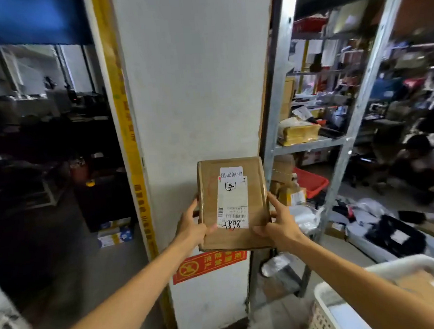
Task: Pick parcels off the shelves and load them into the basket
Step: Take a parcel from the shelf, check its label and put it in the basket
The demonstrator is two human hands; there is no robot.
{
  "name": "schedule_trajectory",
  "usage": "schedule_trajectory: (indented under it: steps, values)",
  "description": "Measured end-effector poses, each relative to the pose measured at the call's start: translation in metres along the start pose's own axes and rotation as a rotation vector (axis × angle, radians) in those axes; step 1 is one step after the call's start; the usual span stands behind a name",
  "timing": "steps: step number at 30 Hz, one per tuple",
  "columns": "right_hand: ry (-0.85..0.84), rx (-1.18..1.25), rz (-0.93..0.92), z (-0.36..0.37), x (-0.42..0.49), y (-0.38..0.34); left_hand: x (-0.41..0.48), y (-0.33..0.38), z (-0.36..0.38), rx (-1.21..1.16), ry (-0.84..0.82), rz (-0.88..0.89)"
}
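Parcel: one brown parcel [233, 207], held before the white pillar [192, 89].
Hands: two; left hand [192, 227] and right hand [279, 224] each grasp one side edge.
Basket: one white basket [387, 270], low right of the pillar.

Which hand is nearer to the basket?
Right. The right hand grips the right edge of the parcel, up-left of the basket; the left hand grips its left edge, farther away.
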State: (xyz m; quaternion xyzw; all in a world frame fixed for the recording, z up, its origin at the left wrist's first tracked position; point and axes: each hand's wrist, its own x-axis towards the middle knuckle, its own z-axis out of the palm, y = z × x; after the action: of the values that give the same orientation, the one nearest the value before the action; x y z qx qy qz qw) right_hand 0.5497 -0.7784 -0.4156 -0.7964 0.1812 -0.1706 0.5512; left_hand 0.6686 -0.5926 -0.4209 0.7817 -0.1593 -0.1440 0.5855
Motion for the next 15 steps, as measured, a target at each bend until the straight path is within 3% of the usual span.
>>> schedule_trajectory:
  steps: [15]
  values:
    - [0.613, -0.005, 0.282, -0.202, -0.085, 0.108, 0.025, 0.052, 0.278, 0.035, -0.669, 0.182]
